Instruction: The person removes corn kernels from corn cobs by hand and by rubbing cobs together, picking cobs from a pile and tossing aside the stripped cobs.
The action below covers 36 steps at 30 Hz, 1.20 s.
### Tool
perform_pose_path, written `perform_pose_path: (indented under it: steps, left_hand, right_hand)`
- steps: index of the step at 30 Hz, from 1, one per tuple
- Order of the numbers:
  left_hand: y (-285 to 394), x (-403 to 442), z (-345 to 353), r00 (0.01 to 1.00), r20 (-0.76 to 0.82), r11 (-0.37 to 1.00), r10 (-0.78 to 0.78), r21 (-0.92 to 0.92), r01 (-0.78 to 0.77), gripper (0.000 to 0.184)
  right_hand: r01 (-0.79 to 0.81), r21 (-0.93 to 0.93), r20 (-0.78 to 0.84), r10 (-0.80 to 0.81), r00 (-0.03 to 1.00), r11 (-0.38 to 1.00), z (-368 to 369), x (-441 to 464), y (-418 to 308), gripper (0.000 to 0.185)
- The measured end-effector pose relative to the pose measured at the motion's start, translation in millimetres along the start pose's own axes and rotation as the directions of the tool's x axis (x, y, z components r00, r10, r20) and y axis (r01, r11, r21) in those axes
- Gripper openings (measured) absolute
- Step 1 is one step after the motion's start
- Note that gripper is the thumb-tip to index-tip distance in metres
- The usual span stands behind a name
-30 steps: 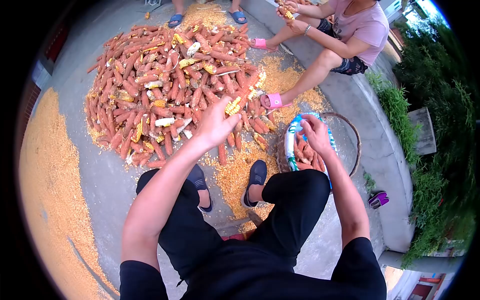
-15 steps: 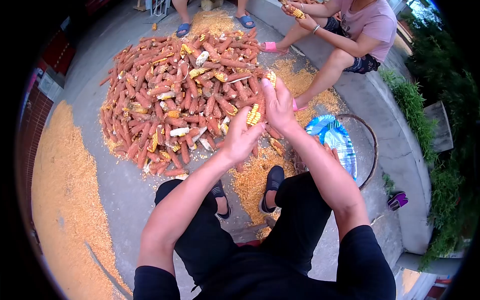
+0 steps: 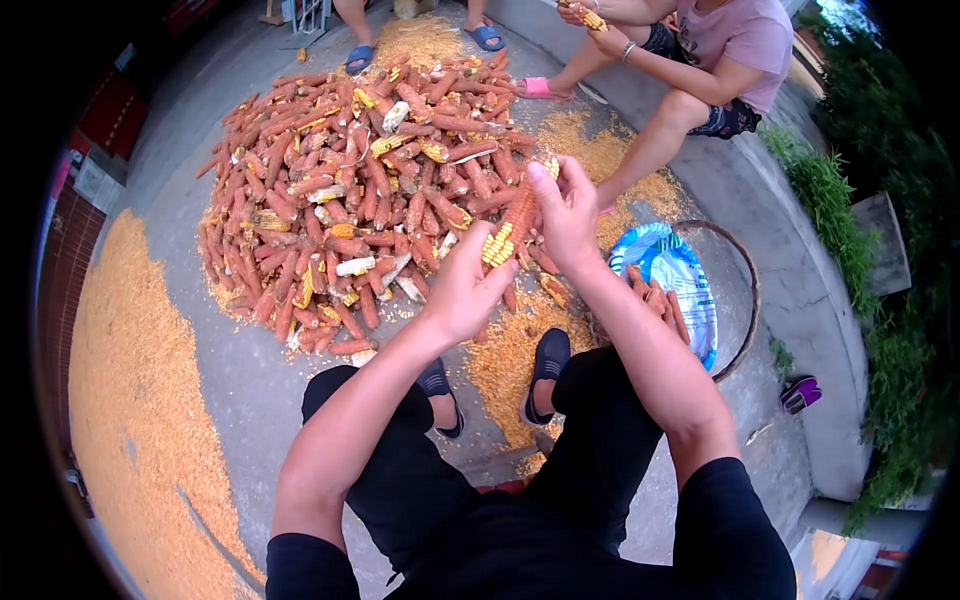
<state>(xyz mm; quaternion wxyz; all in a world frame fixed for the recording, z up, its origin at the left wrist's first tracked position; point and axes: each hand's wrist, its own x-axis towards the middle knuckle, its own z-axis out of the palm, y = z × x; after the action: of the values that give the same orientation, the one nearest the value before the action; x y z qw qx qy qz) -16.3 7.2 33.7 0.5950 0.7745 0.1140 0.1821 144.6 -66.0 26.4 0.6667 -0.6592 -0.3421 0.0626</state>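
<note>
Between my hands is a corn cob, mostly stripped to its reddish core. Yellow kernels remain at its near end and its far tip. My left hand is closed around the near end. My right hand grips the far part, thumb lying along the cob. Beyond them rises a big heap of reddish cobs, some still bearing yellow kernels. Loose corn kernels lie on the ground between my shoes, below my hands.
A basket lined with a blue and white bag holds bare cobs, right of my knee. Kernels spread along the left. A seated person at upper right handles another cob. Another person's feet in blue slippers are behind the heap. A purple shoe lies right.
My right hand has shifted slightly on the cob, with its fingers more curled, and more of the bare core shows between my hands. The view has shifted slightly.
</note>
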Motion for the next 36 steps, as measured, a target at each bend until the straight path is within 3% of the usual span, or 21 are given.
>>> perform_pose_path:
  steps: [2,4,5,8,10,12,14,16,19,20,22,23,25,26,27,29,34,36]
  left_hand:
    - [5.4,-6.8,1.4,0.999,-0.049,0.912,0.003,0.410,0.017,0.041]
    - [0.5,-7.9,5.9,0.995,-0.084,0.866,0.055,0.500,-0.005,0.035]
    - [-2.1,-8.5,8.4,0.992,-0.100,0.839,0.081,0.544,-0.014,0.032]
    - [-4.3,-11.8,13.0,0.992,-0.080,0.932,0.095,0.357,-0.061,0.036]
    - [-5.1,-9.9,9.8,1.000,0.005,0.999,-0.029,-0.046,0.029,0.035]
    - [-2.0,-10.6,3.7,0.983,0.143,0.900,-0.118,-0.403,0.167,0.033]
    - [7.7,-11.1,-6.6,0.938,0.314,0.681,-0.145,-0.656,0.325,0.030]
    - [3.3,-8.7,-9.6,0.944,0.291,0.724,-0.156,-0.616,0.310,0.028]
    - [-0.4,-5.2,-14.5,0.958,0.212,0.841,-0.191,-0.468,0.271,0.030]
    - [-2.0,-3.7,-16.7,0.963,0.175,0.880,-0.205,-0.399,0.259,0.032]
    - [-20.6,6.8,-11.1,0.997,-0.051,0.990,0.055,-0.128,-0.061,0.037]
    - [-27.0,2.3,-11.6,0.993,-0.089,0.997,0.078,0.012,-0.077,0.041]
    - [-9.3,-4.1,-15.4,0.989,-0.118,0.962,0.090,0.266,-0.055,0.045]
    - [-1.9,-5.3,-16.4,0.991,-0.109,0.926,0.082,0.376,-0.035,0.044]
    - [2.7,-6.4,-16.2,0.992,-0.098,0.877,0.074,0.481,-0.017,0.044]
    - [5.8,-7.5,-14.9,0.994,-0.088,0.866,0.067,0.500,-0.014,0.045]
    - [6.3,-6.0,-9.3,0.985,-0.092,0.781,0.144,0.623,-0.055,0.045]
    - [15.2,-7.3,-8.1,0.991,-0.101,0.763,0.088,0.646,-0.002,0.044]
  right_hand:
    - [-0.032,-0.173,-0.035,0.026,0.999,0.984,-4.2,0.0,-0.5,0.032]
    - [-0.001,-0.332,-0.070,-0.024,0.997,0.943,-5.1,0.7,-1.4,0.034]
    - [0.038,-0.322,-0.077,-0.067,0.995,0.946,-4.1,1.2,0.8,0.035]
    - [0.123,-0.228,-0.102,-0.150,0.984,0.966,-1.6,2.9,12.3,0.039]
    - [0.132,-0.070,-0.118,-0.140,0.983,0.989,-1.2,4.4,11.4,0.040]
    - [0.152,0.031,-0.124,-0.147,0.981,0.988,-0.5,4.1,7.9,0.040]
    - [0.106,0.154,-0.115,-0.089,0.989,0.982,0.3,3.5,5.7,0.040]
    - [-0.007,0.297,-0.075,0.031,0.997,0.955,0.9,4.4,6.8,0.039]
    - [-0.191,0.353,0.005,0.202,0.979,0.916,-3.6,1.3,1.4,0.034]
    - [-0.163,0.333,0.009,0.170,0.985,0.929,-4.7,3.4,-0.9,0.034]
    - [-0.134,0.297,0.030,0.131,0.991,0.945,-3.4,3.7,0.4,0.034]
    - [-0.175,0.276,0.099,0.154,0.983,0.945,-5.0,2.5,7.3,0.034]
    - [-0.232,0.220,0.221,0.183,0.958,0.948,-11.0,4.4,19.0,0.035]
    - [-0.194,0.216,0.171,0.159,0.972,0.957,-5.9,3.2,23.9,0.035]
    - [-0.261,0.241,0.180,0.222,0.958,0.935,-2.7,0.2,18.1,0.034]
    - [-0.394,0.289,0.199,0.347,0.916,0.873,2.3,-5.6,-3.0,0.034]
    - [-0.373,0.347,0.073,0.372,0.926,0.861,19.0,-11.3,-17.4,0.029]
    - [-0.367,0.357,0.039,0.379,0.925,0.859,22.9,-12.8,-24.5,0.027]
